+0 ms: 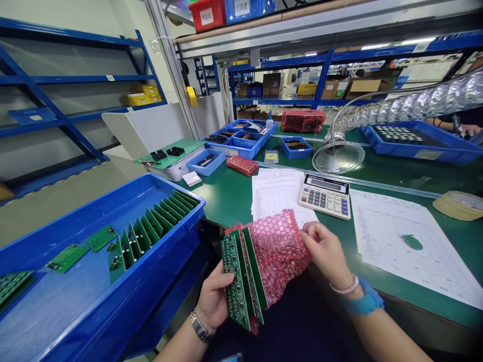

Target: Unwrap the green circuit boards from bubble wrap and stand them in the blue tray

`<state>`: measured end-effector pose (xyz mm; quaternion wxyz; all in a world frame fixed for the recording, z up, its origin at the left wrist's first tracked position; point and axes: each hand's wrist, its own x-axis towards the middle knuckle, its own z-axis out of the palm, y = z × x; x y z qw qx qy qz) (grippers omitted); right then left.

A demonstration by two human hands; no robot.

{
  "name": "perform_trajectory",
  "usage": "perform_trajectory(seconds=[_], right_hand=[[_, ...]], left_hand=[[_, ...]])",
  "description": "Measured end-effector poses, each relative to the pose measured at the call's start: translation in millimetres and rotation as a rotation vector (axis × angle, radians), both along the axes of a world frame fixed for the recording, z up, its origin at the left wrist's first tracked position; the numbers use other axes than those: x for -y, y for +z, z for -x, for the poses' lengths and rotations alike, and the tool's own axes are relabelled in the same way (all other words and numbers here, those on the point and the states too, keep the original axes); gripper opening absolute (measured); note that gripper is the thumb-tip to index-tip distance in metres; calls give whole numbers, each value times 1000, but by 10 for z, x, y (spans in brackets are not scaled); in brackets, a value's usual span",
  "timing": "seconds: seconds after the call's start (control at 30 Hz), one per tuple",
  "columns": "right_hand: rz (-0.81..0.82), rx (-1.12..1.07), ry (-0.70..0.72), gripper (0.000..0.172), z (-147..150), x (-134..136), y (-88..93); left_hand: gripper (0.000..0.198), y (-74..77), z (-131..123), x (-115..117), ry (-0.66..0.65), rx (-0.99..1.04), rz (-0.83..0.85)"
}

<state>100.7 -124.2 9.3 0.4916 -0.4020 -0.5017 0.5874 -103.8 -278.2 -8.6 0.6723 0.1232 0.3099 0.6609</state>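
My left hand (pixel 213 296) grips a small stack of green circuit boards (pixel 237 281), held on edge with their component sides showing. My right hand (pixel 324 251) pinches a pink bubble-wrap sheet (pixel 275 251), which is wrapped around part of that stack and hides the boards' far ends. To my left, a long blue tray (pixel 94 221) holds a row of green circuit boards (pixel 158 221) leaning on one another, with several more lying flat on its floor.
A green-topped bench carries a calculator (pixel 324 196), printed paper sheets (pixel 407 246), a tape roll (pixel 458 205), blue compartment trays (pixel 245 138) and a silver flexible duct (pixel 407 105). A co-worker's hand (pixel 468 128) rests at the far right. Blue shelving surrounds the bench.
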Motion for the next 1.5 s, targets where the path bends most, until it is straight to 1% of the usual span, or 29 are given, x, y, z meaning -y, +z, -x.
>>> perform_trajectory(seconds=[0.03, 0.07, 0.1, 0.13, 0.17, 0.2, 0.23, 0.27, 0.3, 0.37, 0.43, 0.47, 0.53, 0.57, 0.63, 0.7, 0.77, 0.83, 0.87, 0.9, 0.97, 1.0, 1.07, 1.13, 1.2, 1.27, 1.33, 1.43, 1.5], right_hand=[[-48, 33, 54, 24, 29, 55, -22], [-81, 46, 149, 34, 74, 129, -30], [-78, 26, 285, 42, 132, 215, -31], [-30, -30, 448, 45, 197, 309, -31], [53, -116, 609, 45, 267, 404, -37], [140, -203, 737, 44, 335, 495, -52], [221, -275, 816, 43, 400, 578, -79], [284, -331, 842, 43, 456, 650, -116], [327, -372, 827, 42, 503, 709, -162], [363, -424, 745, 40, 560, 785, -260], [353, -434, 673, 39, 574, 815, -335], [331, -420, 644, 39, 569, 818, -357], [277, -365, 594, 37, 552, 814, -366], [248, -329, 578, 36, 544, 810, -355], [190, -249, 567, 35, 532, 807, -316], [140, -182, 569, 38, 529, 811, -275], [124, -145, 568, 43, 531, 821, -252], [151, -151, 554, 50, 529, 832, -246], [177, -164, 546, 52, 525, 838, -246], [206, -180, 542, 52, 520, 842, -244], [248, -203, 539, 49, 508, 848, -230], [249, -198, 534, 48, 502, 849, -215], [188, -138, 521, 47, 492, 847, -167], [90, -40, 521, 49, 480, 836, -103], [32, 34, 542, 52, 460, 815, -39], [45, 39, 568, 55, 436, 788, 14], [71, -2, 608, 59, 415, 764, 44], [49, 0, 653, 71, 401, 746, 35], [46, 60, 632, 68, 393, 743, 6]], left_hand=[[41, 2, -6, -1, -1, 2, 7], [40, 3, -22, -7, -4, 3, 13], [40, 1, -46, -16, -8, 2, 18], [41, -3, -75, -27, -8, 0, 22], [43, -8, -103, -37, -6, -5, 24], [45, -14, -128, -47, -2, -17, 29], [46, -20, -147, -55, 3, -41, 37], [48, -24, -159, -62, 6, -82, 45], [51, -27, -163, -69, 6, -136, 47], [60, -26, -152, -81, 36, -283, 27], [72, -16, -130, -93, 109, -473, 14], [75, -7, -121, -99, 152, -576, 16], [70, 23, -119, -105, 204, -758, 20], [65, 43, -127, -104, 202, -816, 11], [53, 86, -158, -95, 158, -853, -26], [56, 117, -195, -74, 80, -829, -62], [71, 120, -222, -48, 25, -824, -75], [85, 99, -231, -26, 4, -823, -57], [86, 86, -230, -19, 7, -799, -41], [82, 75, -225, -14, 15, -748, -29], [71, 63, -216, -10, 36, -586, -28], [67, 62, -213, -10, 42, -498, -28], [65, 70, -217, -11, 39, -383, -16], [68, 84, -229, -10, 25, -351, -3], [71, 102, -242, -4, 16, -336, -1], [70, 122, -249, 3, 20, -296, -9], [69, 141, -253, 10, 38, -262, -21], [71, 147, -256, 12, 67, -271, -41], [72, 138, -248, 14, 84, -253, -37]])
